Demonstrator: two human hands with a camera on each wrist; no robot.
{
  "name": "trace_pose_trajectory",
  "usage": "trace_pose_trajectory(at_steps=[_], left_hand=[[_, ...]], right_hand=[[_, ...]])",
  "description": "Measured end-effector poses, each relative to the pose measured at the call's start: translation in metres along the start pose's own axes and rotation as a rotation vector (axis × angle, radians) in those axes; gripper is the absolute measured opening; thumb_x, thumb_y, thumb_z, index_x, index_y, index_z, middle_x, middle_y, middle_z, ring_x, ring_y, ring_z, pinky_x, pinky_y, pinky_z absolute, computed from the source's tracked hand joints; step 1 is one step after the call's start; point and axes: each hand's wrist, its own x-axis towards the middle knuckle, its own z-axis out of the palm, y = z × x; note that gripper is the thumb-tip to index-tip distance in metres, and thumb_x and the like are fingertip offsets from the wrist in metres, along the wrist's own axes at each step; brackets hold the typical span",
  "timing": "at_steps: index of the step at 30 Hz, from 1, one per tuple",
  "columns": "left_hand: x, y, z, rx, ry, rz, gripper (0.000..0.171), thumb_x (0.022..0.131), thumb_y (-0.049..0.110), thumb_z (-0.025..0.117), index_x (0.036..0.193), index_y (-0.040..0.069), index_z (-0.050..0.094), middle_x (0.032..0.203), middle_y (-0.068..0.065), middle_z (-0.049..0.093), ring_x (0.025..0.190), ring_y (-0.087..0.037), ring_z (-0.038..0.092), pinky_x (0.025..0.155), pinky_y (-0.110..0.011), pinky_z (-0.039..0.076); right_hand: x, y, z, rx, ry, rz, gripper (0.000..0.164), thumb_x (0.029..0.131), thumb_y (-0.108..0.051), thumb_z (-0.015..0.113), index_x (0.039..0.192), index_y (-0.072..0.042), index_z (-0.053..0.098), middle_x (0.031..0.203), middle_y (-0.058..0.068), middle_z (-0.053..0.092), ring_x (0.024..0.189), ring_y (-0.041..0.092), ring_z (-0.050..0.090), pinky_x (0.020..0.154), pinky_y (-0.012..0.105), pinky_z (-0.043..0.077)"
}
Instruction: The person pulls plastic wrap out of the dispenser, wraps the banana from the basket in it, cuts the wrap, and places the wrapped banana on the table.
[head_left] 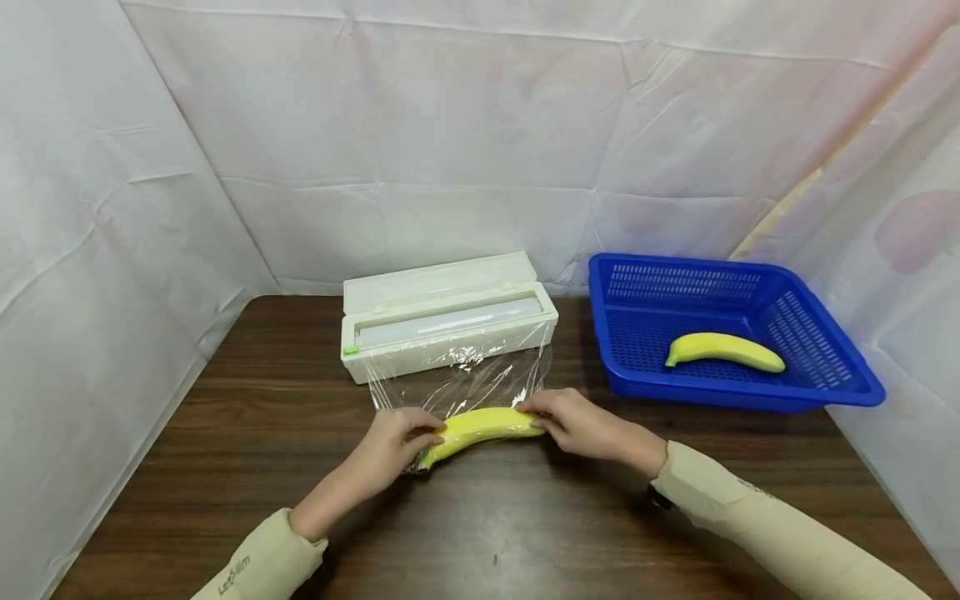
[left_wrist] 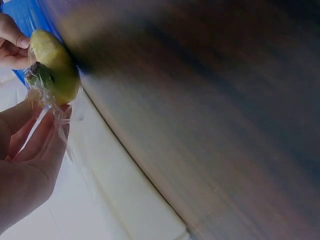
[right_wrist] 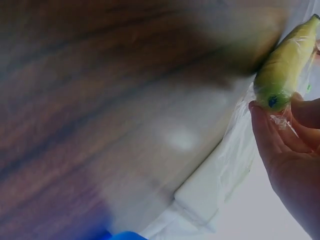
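Shining brown tabletop point(head_left: 487, 533), held banana point(head_left: 482, 426) — creased sheeting point(head_left: 480, 125)

The person's two arms, seen in the head view, enter from the lower left and lower right and converge toward the centre. Pale beige sleeves point(head_left: 750, 517) end short of the bare wrists point(head_left: 318, 498); dark lettering marks both. The left hand point(head_left: 397, 437) points inward to the right, its thumb and fingers point(left_wrist: 56, 145) bent in a pinch. The right hand point(head_left: 573, 421) mirrors it, directed leftward, its digits likewise pinching. The two hands are apart at nearly equal height. Both wrist views show the digits flexed.
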Motion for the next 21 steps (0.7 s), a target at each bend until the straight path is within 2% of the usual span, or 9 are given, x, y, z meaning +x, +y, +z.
trace_pose_trajectory(at_steps=[7, 12, 15, 18, 21], left_hand=[[0.002, 0.003, 0.001, 0.063, -0.045, -0.040, 0.012, 0.093, -0.003, 0.076, 0.101, 0.003, 0.082, 0.097, -0.008, 0.081, 0.090, -0.022, 0.079, 0.077, -0.029, 0.063], [0.001, 0.008, 0.001, 0.085, -0.043, -0.024, 0.011, 0.095, -0.001, 0.075, 0.103, 0.002, 0.082, 0.100, -0.010, 0.081, 0.091, -0.022, 0.078, 0.078, -0.032, 0.063], [0.000, 0.012, 0.001, 0.085, -0.052, -0.003, 0.011, 0.100, 0.009, 0.072, 0.103, 0.003, 0.081, 0.099, -0.007, 0.080, 0.091, -0.020, 0.076, 0.079, -0.034, 0.063], [-0.003, 0.017, 0.000, 0.079, -0.090, 0.018, 0.027, 0.102, 0.027, 0.073, 0.108, 0.002, 0.079, 0.101, -0.007, 0.079, 0.090, -0.018, 0.074, 0.080, -0.035, 0.062], [-0.007, 0.021, -0.001, 0.107, -0.137, 0.023, 0.054, 0.095, 0.045, 0.080, 0.121, -0.003, 0.075, 0.113, -0.012, 0.077, 0.096, -0.018, 0.072, 0.085, -0.036, 0.062]], right_hand=[[0.005, 0.002, 0.002, -0.044, -0.056, -0.039, 0.031, 0.098, 0.010, 0.064, 0.128, 0.005, 0.071, 0.120, 0.014, 0.075, 0.112, 0.025, 0.072, 0.096, 0.038, 0.060], [0.008, 0.003, 0.000, -0.037, -0.061, -0.055, 0.031, 0.097, 0.010, 0.065, 0.127, 0.004, 0.072, 0.117, 0.011, 0.075, 0.107, 0.022, 0.073, 0.092, 0.036, 0.061], [0.010, 0.004, -0.001, -0.030, -0.074, -0.047, 0.031, 0.097, 0.010, 0.066, 0.127, 0.004, 0.072, 0.115, 0.011, 0.075, 0.104, 0.020, 0.072, 0.090, 0.035, 0.061], [0.010, 0.004, -0.002, -0.018, -0.086, -0.026, 0.031, 0.097, 0.010, 0.066, 0.127, 0.003, 0.072, 0.114, 0.010, 0.075, 0.102, 0.019, 0.072, 0.088, 0.034, 0.061], [0.011, 0.005, -0.002, -0.017, -0.090, -0.020, 0.031, 0.096, 0.012, 0.066, 0.126, 0.004, 0.072, 0.113, 0.010, 0.075, 0.101, 0.018, 0.071, 0.088, 0.034, 0.061]])
